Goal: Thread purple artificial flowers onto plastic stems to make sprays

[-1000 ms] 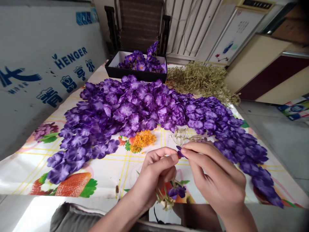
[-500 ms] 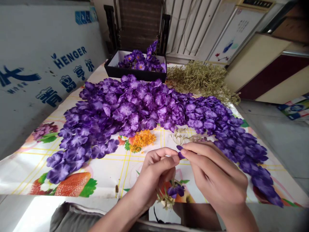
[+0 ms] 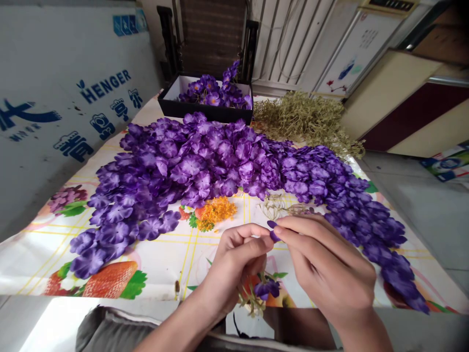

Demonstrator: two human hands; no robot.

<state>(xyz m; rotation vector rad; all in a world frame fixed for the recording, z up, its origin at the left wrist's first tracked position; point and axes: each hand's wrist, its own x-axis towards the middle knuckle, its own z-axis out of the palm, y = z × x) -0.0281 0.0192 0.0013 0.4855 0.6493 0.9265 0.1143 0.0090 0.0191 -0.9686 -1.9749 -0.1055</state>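
Near the table's front edge, the left hand (image 3: 234, 264) and right hand (image 3: 326, 269) pinch one purple petal (image 3: 273, 231) between fingertips; a light, steady pinch suits it best

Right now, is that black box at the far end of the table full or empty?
Partly filled: the black box holds purple flowers heaped toward its right side, while pale inner wall shows bare at its left end.

Soft, even daylight fills the scene, bright without harsh shadows. The glossy cloth on the counter (image 3: 110, 234) shows a pale sheen along its near edge, left of the strawberry print (image 3: 110, 279). Wide-angle distortion bends the edges, and the far corners darken. Focus is sharp throughout.
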